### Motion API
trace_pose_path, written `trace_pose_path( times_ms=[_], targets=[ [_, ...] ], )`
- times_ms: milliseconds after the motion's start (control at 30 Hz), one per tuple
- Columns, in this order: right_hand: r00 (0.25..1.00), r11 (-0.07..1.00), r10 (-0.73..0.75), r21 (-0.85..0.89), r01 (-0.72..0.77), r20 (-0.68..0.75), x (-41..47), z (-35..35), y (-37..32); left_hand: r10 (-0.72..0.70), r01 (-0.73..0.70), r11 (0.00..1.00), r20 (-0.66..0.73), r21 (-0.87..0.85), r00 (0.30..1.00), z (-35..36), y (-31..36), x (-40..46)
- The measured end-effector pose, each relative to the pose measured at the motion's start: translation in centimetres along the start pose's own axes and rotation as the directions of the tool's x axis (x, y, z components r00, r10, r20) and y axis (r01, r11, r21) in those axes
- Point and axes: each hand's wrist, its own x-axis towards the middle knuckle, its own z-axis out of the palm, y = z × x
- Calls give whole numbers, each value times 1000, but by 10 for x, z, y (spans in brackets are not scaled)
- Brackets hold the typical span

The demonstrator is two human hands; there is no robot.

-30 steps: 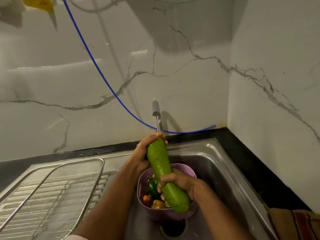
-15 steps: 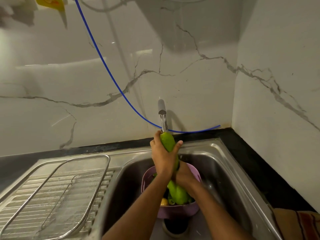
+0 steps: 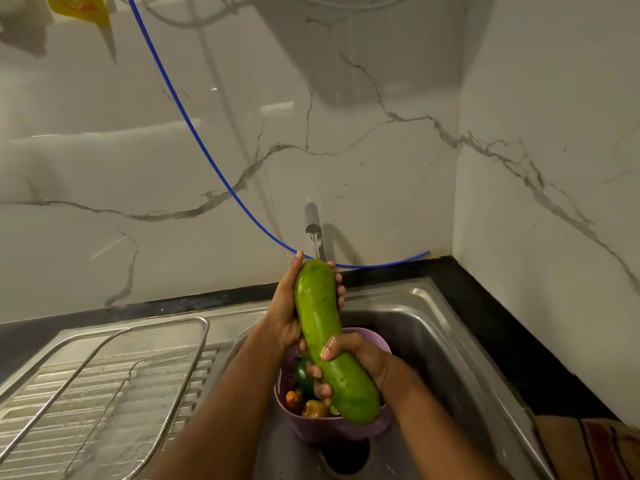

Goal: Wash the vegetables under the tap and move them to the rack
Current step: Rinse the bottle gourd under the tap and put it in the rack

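Green and wet, the bottle gourd [image 3: 329, 337] lay slanted above the purple colander [image 3: 367, 429] in the steel sink [image 3: 433, 327], its far tip right under the running tap [image 3: 312, 225]. Half a second before, you had it stood nearly upright with your left hand wrapped over the front; now it had tipped back to a slant with its broad face turned up at you. That suggested you were turning it to rinse each side, so washing was not finished.

Your left hand [image 3: 287, 317] cradled the upper end, fingers [image 3: 339, 292] curled round its far side. Your right hand [image 3: 353, 358] gripped the middle, thumb on top, fingers wrapped beneath. Peppers [image 3: 306, 393] waited in the colander. The wire rack [image 3: 114, 379] on the drainboard to your left held no vegetables yet. No brand or writing could be read; the yellow tag [image 3: 81, 6] at top left was illegible.
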Motion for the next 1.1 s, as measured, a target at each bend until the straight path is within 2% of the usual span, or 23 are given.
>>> trace_pose_path(
  times_ms=[67, 200, 300, 400, 533, 633, 700, 733, 767, 800, 867, 933, 1033, 1100],
  targets=[
    [999, 1000, -4, -30, 2, -51, 2, -3, 1, 7, -5, 999, -44, 46, 999, -3, -3, 5],
    [966, 990, -9, -139, -28, -259, 10, 3, -1, 29, -7, 994, -205, 107, 978, -7, -4, 8],
    [846, 923, -188, -384, -21, -498, 13, 4, -2, 70, -19, 990, -368, 140, 927, -4, -14, 11],
    [719, 836, -332, -543, -75, -611, 17, -2, 0, 132, -63, 987, -534, 145, 835, -3, -25, 16],
    [548, 652, -557, -737, -178, -624, 25, -12, 6, 163, -135, 986, -727, 98, 666, 7, -34, 21],
    [407, 504, -695, -805, -312, -593, 22, -9, 6, 86, -149, 989, -783, -8, 616, 20, -39, 22],
    [377, 411, -727, -804, -431, -574, 20, -9, 8, 52, -140, 989, -798, -41, 601, 29, -46, 23],
    [373, 369, -735, -796, -480, -566, 19, -9, 10, 80, -145, 989, -818, -5, 570, 30, -52, 25],
    [389, 356, -727, -795, -491, -566, 20, -7, 13, 170, -165, 982, -834, 96, 526, 32, -58, 28],
    [406, 364, -739, -825, -431, -538, 21, -7, 17, 303, -190, 952, -821, 239, 484, 33, -65, 31],
    [421, 344, -763, -860, -378, -490, 23, -10, 21, 568, -203, 819, -708, 537, 419, 33, -75, 32],
    [424, 271, -761, -834, -480, -491, 23, -9, 17, 742, -97, 614, -531, 783, 409, 27, -76, 30],
    [404, 281, -765, -824, -492, -502, 26, -10, 12, 848, 73, 224, -232, 972, 477, 1, -75, 23],
    [400, 279, -750, -800, -531, -527, 26, -4, 9, 866, 155, -91, 1, 984, 500, -12, -66, 19]
  ],
)
